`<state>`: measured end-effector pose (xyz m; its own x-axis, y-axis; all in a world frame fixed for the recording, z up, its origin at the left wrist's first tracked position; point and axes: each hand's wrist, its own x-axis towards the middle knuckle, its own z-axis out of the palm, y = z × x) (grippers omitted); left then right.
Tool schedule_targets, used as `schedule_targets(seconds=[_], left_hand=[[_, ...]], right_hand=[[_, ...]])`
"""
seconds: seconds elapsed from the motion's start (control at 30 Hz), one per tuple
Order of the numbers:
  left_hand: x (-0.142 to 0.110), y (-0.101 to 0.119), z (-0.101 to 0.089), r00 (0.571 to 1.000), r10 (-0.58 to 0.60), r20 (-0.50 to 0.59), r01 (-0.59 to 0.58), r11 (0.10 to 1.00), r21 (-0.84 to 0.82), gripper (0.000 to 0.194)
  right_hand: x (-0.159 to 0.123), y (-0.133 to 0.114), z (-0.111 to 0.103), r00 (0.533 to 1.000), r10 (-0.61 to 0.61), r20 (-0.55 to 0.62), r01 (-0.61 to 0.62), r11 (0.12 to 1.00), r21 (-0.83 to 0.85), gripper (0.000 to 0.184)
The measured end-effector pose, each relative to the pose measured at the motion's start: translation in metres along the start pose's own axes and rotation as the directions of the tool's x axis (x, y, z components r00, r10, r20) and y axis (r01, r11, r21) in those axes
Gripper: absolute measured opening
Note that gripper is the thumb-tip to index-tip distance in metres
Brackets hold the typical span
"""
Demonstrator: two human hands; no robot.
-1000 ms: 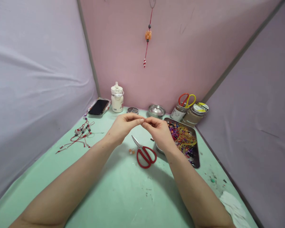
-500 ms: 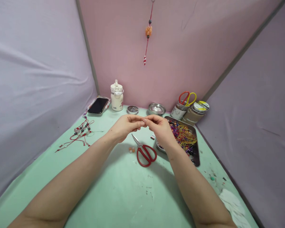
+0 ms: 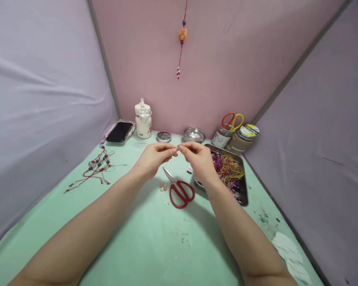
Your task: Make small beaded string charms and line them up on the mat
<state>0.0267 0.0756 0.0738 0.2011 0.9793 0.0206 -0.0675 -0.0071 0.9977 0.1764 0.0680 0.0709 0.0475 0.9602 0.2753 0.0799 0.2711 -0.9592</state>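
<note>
Green counter (image 3: 131, 238): carries the loose beads, scissors, tray and containers below a pink wall panel (image 3: 155, 59).
Left hand (image 3: 151, 159): raised over the middle, thumb and fingertips drawn into a narrow pinch.
Right hand (image 3: 201, 161): pinched just as narrowly, its fingertips meeting or almost meeting the left's.
Between the fingertips: whatever is pinched there is hidden or too small to make out; bead or thread, I cannot tell.
Step in hand: seemingly fine fingertip work on something tiny, judging by the two facing pinches.
Next move calls for: a steady grip and small finger motions, I would judge, since a tiny piece could slip away easily.
Red-handled scissors (image 3: 174, 183): lying below the hands, blades pointing up and left, untouched.
Orange and clear beads (image 3: 165, 188): a small cluster beside the scissors.
Dark tray (image 3: 244, 197): next to the right hand, with mixed beads (image 3: 217, 161) and yellow cords (image 3: 231, 169).
Red beaded cords (image 3: 99, 164): spread out at the left, well apart from the hands.
Metal bowl (image 3: 193, 136): behind the hands, near a round tin (image 3: 164, 137).
Hanging ornament (image 3: 183, 35): orange beads on red cord, against the panel.
</note>
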Motion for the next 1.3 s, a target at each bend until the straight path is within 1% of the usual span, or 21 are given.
schedule_targets(seconds=[0.13,0.23,0.33,0.4,0.47,0.53,0.57,0.63,0.7,0.77,0.83,0.93,1.07,1.2,1.27,1.3], left_hand=[[-0.002,0.004,0.002,0.998,0.058,-0.037,-0.052,0.986,0.156,0.018],[-0.003,0.007,0.003,0.993,0.099,-0.066,-0.083,0.975,0.207,0.016],[-0.002,0.007,0.003,0.988,0.124,-0.097,-0.099,0.968,0.231,0.015],[-0.001,0.005,0.003,0.987,0.115,-0.11,-0.088,0.971,0.224,0.015],[0.0,0.003,0.003,0.991,0.078,-0.107,-0.057,0.981,0.184,0.017],[0.001,0.002,0.004,0.996,0.034,-0.084,-0.023,0.992,0.123,0.021],[0.001,0.002,0.004,0.997,0.016,-0.07,-0.009,0.995,0.095,0.023],[0.0,0.003,0.005,0.999,-0.012,-0.05,0.015,0.998,0.062,0.025],[0.0,0.004,0.006,0.998,-0.037,-0.044,0.039,0.998,0.054,0.027],[-0.001,0.005,0.007,0.997,-0.054,-0.046,0.056,0.997,0.049,0.027],[-0.001,0.006,0.007,0.997,-0.06,-0.049,0.063,0.997,0.043,0.028],[-0.002,0.007,0.006,0.997,-0.059,-0.047,0.061,0.997,0.042,0.028],[-0.002,0.008,0.005,0.996,-0.061,-0.061,0.063,0.997,0.045,0.031],[-0.001,0.007,0.003,0.995,-0.085,-0.056,0.086,0.996,0.027,0.03],[0.0,0.006,0.002,0.994,-0.098,-0.052,0.098,0.995,0.011,0.029],[0.0,0.006,0.002,0.993,-0.102,-0.054,0.102,0.995,0.003,0.029]], right_hand=[[0.002,0.001,-0.001,1.0,0.014,0.017,-0.015,1.0,0.002,0.021],[0.01,0.002,-0.012,1.0,0.018,0.016,-0.018,0.999,0.031,0.023],[0.021,-0.001,-0.039,0.998,-0.008,-0.06,0.009,1.0,0.028,0.023],[0.027,-0.005,-0.064,0.991,-0.026,-0.131,0.02,0.999,-0.049,0.024],[0.03,-0.007,-0.091,0.986,-0.068,-0.153,0.039,0.983,-0.182,0.023],[0.03,-0.008,-0.115,0.99,-0.077,-0.119,0.026,0.925,-0.378,0.021],[0.029,-0.007,-0.125,0.994,-0.057,-0.096,0.004,0.876,-0.483,0.019],[0.029,-0.003,-0.139,0.998,0.019,-0.052,-0.048,0.742,-0.668,0.013],[0.029,0.001,-0.146,0.995,0.098,-0.024,-0.078,0.605,-0.792,0.008],[0.031,0.007,-0.147,0.989,0.149,0.001,-0.076,0.511,-0.856,0.006],[0.034,0.013,-0.141,0.982,0.186,0.041,-0.05,0.458,-0.887,0.007],[0.038,0.024,-0.128,0.961,0.248,0.123,0.005,0.428,-0.904,0.009],[0.04,0.039,-0.11,0.907,0.355,0.225,0.079,0.383,-0.92,0.01],[0.037,0.046,-0.096,0.858,0.445,0.257,0.098,0.349,-0.932,0.004],[0.035,0.047,-0.09,0.845,0.47,0.255,0.106,0.32,-0.941,0.002],[0.035,0.048,-0.087,0.842,0.479,0.247,0.106,0.302,-0.947,0.004]])
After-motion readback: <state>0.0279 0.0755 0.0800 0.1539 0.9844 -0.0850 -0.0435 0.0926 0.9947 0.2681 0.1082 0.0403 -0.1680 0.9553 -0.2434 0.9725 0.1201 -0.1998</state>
